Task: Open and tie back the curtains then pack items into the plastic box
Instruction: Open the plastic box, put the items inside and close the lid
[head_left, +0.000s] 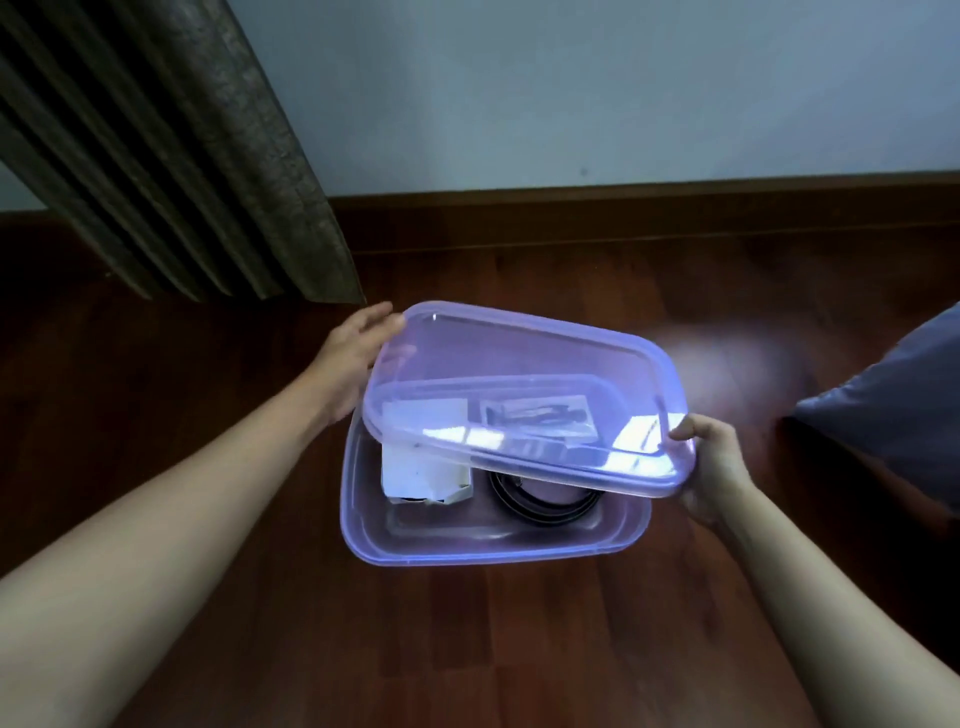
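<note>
My right hand (712, 462) pinches the lid (519, 364) corner, blurred left hand (353, 356) touches its far edge (grip unclear); tilted lid may seat crooked on the box (467, 557), snagging the carton (415, 470).

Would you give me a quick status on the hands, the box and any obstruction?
Right hand grips lid, near corner; left hand supports far corner. Lid tilted over plastic box, not seated. Nothing seen across the rim.

lid (524, 395) covers most of box (467, 545) opening, near gap free, curtain (208, 156) far-left
</note>
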